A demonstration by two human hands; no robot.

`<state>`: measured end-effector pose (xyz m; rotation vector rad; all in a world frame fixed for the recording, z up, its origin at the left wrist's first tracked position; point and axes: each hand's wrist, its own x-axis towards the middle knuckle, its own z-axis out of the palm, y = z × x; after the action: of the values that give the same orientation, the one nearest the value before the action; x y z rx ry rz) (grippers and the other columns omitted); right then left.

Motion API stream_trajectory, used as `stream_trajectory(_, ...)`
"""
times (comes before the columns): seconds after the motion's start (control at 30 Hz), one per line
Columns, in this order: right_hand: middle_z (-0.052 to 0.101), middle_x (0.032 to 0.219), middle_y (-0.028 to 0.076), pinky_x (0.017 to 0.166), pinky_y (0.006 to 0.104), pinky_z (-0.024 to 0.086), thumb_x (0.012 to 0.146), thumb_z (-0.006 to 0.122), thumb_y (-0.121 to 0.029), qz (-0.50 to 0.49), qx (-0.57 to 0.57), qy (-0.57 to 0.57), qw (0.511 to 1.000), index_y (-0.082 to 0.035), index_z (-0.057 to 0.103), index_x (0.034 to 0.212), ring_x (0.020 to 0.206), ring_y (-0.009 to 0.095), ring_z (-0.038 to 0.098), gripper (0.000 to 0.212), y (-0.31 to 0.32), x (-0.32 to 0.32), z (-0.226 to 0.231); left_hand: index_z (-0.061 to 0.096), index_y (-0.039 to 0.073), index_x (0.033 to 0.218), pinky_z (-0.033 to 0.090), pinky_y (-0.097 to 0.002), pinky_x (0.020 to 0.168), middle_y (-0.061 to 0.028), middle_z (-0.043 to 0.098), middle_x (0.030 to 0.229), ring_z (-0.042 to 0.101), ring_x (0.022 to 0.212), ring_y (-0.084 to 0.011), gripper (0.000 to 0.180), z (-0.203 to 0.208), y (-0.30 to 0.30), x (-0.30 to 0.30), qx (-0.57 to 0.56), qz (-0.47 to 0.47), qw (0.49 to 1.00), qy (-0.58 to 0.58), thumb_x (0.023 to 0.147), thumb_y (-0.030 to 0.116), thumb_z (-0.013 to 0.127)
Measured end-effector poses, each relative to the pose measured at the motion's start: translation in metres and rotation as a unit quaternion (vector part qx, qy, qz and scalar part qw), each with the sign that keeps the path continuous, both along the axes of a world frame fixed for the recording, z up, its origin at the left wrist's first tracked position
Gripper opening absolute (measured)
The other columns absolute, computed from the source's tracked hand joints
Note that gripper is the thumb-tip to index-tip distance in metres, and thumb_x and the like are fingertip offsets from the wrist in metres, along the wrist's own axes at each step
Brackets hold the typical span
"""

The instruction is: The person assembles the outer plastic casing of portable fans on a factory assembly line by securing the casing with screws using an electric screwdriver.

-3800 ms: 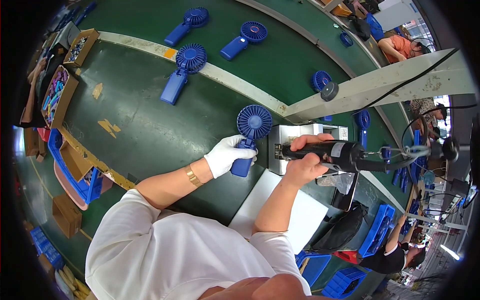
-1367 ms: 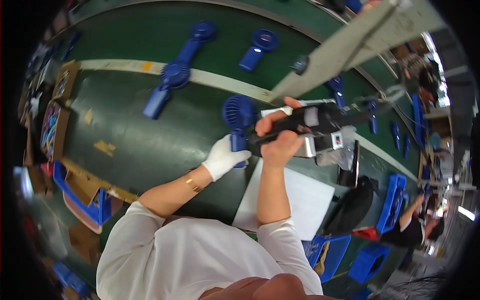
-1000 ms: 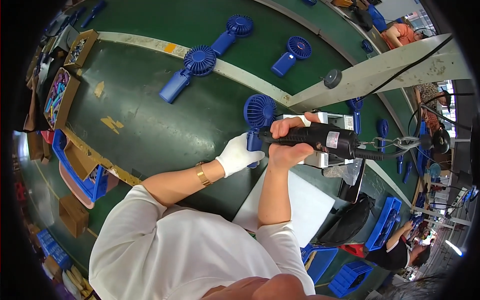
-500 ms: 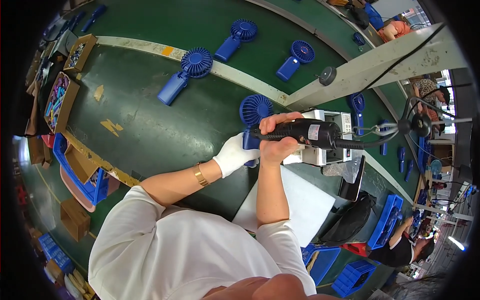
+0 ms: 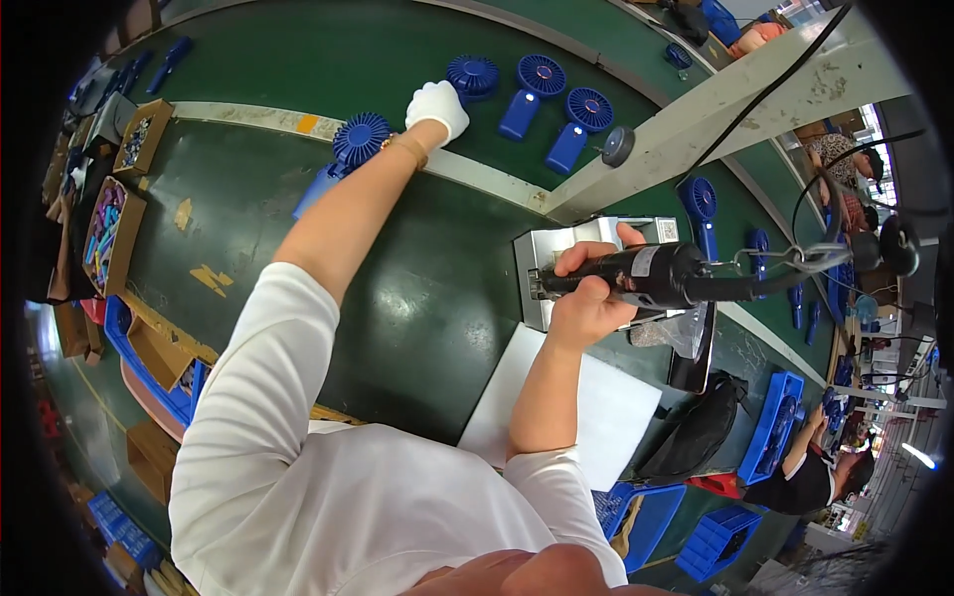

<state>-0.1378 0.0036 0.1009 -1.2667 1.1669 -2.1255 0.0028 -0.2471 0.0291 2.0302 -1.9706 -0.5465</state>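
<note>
My left hand point(image 5: 437, 111), in a white glove, reaches out to the far side of the bench. It is closed over the handle of a blue handheld fan point(image 5: 472, 75); the round head shows beyond the glove, the handle is hidden. In my right hand point(image 5: 594, 298) is a black electric screwdriver point(image 5: 651, 276), lying level and pointing left, its cord running right to a hanging hook. Under it stands a grey-white box-shaped device point(image 5: 532, 248). Another blue fan point(image 5: 362, 139) lies on the bench edge, partly behind my left forearm.
Two more fans, a nearer one point(image 5: 588, 110) and a farther one point(image 5: 541, 76), lie on the green belt point(image 5: 298, 50). A slanting white post point(image 5: 735, 109) rises at right. A white foam sheet point(image 5: 596, 397) lies by my right forearm. Cardboard boxes of small parts point(image 5: 114, 238) stand left.
My left hand has gone from the fan beneath the screwdriver to one at the far side. An additional fan now lies on the belt. My right hand still holds the screwdriver.
</note>
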Motion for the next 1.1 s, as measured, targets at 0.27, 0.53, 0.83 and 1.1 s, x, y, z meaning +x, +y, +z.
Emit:
stream_trajectory(0.27,0.052,0.063,0.009,0.048,0.0263,0.041,0.070,0.068,-0.058,-0.005,-0.004,-0.021,1.000,0.002,0.038,0.111,0.052,0.015,0.048,0.078,0.002,-0.005,-0.005,0.050,0.001,0.099,0.048,-0.0284,0.063,-0.0062,0.057,0.077,0.057,0.067,-0.0149,0.036,0.022,0.158,0.008,0.205,-0.073,0.749,0.626,0.070,0.007,0.071)
stream_trajectory(0.53,0.047,0.060,0.004,0.049,0.0281,0.036,0.068,0.057,-0.072,0.123,0.049,-0.112,0.985,-0.008,0.040,0.117,0.050,0.013,0.042,0.082,-0.004,0.017,-0.014,0.053,0.000,0.095,0.053,-0.0304,0.067,-0.0093,0.061,0.085,0.062,0.074,-0.0174,0.024,-0.007,0.248,0.011,0.382,0.036,0.574,0.723,0.076,0.003,0.068)
stream_trajectory(0.83,0.050,0.062,0.007,0.045,0.0260,0.039,0.063,0.069,-0.064,0.154,0.011,-0.180,0.972,-0.002,0.040,0.114,0.050,0.014,0.048,0.086,-0.005,0.017,-0.016,0.054,0.000,0.097,0.053,-0.0305,0.067,-0.0091,0.061,0.086,0.062,0.074,-0.0180,0.026,-0.003,0.248,0.010,0.378,0.053,0.571,0.727,0.076,0.004,0.068)
stream_trajectory(1.1,0.049,0.064,0.004,0.051,0.0273,0.039,0.064,0.066,-0.067,0.178,0.047,-0.141,0.973,-0.006,0.042,0.115,0.055,0.013,0.047,0.082,-0.006,0.018,-0.026,0.053,0.000,0.098,0.054,-0.0305,0.066,-0.0096,0.062,0.085,0.063,0.073,-0.0182,0.026,-0.007,0.248,0.008,0.377,0.051,0.567,0.730,0.076,0.003,0.067)
